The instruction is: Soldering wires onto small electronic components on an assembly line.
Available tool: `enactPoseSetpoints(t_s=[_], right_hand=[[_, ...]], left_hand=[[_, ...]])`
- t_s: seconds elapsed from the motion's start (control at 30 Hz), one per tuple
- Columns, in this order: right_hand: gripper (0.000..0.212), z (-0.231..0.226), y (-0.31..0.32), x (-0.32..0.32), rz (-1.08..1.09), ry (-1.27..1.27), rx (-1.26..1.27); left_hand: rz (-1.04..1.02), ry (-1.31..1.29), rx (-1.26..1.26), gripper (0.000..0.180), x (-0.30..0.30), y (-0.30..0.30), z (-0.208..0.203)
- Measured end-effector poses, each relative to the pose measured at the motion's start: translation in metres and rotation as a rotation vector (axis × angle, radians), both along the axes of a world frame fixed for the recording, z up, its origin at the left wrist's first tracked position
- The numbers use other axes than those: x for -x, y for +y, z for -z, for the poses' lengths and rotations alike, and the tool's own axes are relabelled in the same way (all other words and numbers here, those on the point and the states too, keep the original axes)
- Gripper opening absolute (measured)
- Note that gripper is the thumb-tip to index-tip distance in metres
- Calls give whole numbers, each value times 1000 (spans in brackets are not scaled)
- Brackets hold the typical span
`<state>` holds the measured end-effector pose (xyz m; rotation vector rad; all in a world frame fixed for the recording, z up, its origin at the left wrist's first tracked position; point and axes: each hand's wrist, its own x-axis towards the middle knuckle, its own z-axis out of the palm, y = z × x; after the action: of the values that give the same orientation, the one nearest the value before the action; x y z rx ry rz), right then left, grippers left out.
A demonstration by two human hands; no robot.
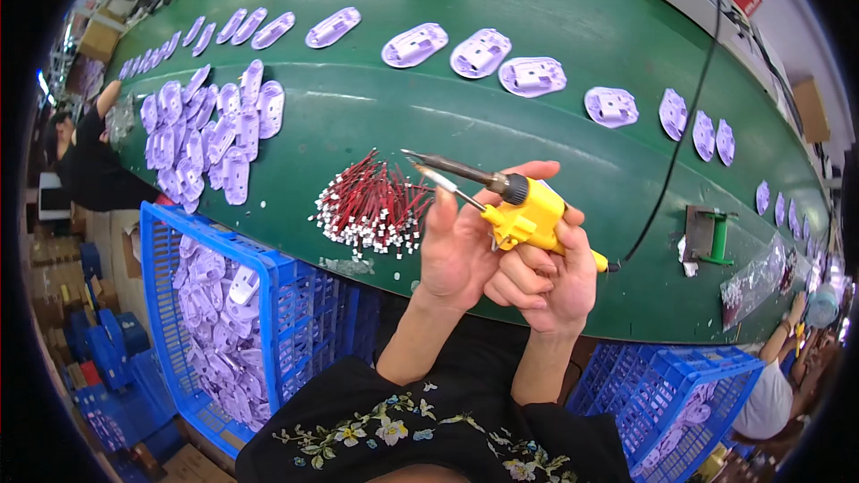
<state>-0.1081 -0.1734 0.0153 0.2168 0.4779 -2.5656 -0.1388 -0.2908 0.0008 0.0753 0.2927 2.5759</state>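
A yellow soldering gun (534,215) with a dark metal tip and a thin feed tube is held up over the near edge of the green table. My right hand (562,284) is wrapped round its yellow body. My left hand (458,246) cradles it from the left, the thumb standing by the feed tube and the other fingers partly hidden behind the gun. Left of my hands, on the table, lies a heap of short red and black wires with white connectors (371,206).
Lilac plastic shells (533,77) form a long row across the green table (358,134); more are piled at the left (192,134). Blue crates (286,331) of shells stand below the near edge. A green-handled stand (711,237) and a black cable (684,134) are right. Other people work at both sides.
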Motion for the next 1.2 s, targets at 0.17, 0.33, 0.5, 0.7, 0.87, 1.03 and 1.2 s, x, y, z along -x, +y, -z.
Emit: enactPoseSetpoints(t_s=[0.17,0.33,0.5,0.7,0.87,1.03,1.2], right_hand=[[50,1,-1,5,-70,-21,20],[49,-3,7,3,8,-24,-82],[48,7,12,0,152,92,-321],[48,9,20,-2,289,102,-441],[43,7,23,-1,422,107,-532],[39,8,21,-3,352,201,-700],[27,-39,61,-67,-11,463,-1008]], left_hand=[[-30,-33,-176,112,1,2,4],[-88,-48,-45,105,0,12,12],[-44,-31,19,100,-1,17,19],[-124,312,581,89,-6,31,18],[-28,239,519,55,-9,32,27],[-98,247,475,40,-12,31,28],[-243,78,431,38,-5,28,14]])
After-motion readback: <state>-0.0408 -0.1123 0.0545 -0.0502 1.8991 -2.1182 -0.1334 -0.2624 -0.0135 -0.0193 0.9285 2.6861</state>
